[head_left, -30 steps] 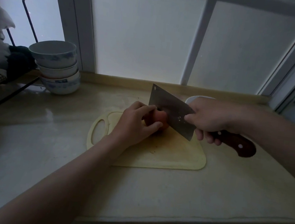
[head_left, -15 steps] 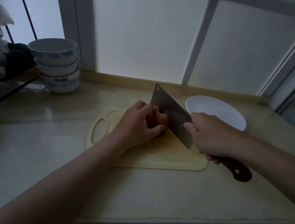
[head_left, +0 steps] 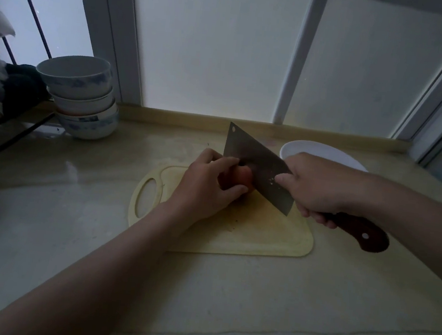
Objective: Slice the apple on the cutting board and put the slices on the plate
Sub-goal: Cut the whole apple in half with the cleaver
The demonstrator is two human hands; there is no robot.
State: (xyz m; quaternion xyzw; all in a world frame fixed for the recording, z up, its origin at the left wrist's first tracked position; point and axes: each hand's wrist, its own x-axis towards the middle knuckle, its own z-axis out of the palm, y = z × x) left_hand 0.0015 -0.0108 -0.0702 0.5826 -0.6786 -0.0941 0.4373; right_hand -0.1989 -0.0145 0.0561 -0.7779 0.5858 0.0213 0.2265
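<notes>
Apple (head_left: 242, 178) on cutting board (head_left: 261, 235) | left hand (head_left: 207, 185) curled round it | right hand (head_left: 319, 187) grips cleaver (head_left: 254, 157), blade against apple

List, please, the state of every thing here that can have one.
Apple: on board, gripped by left hand.
Knife: in right hand, blade against apple.
Plate: visible part bare.
Bowls: stacked upright.
Board: flat, under apple.
</notes>
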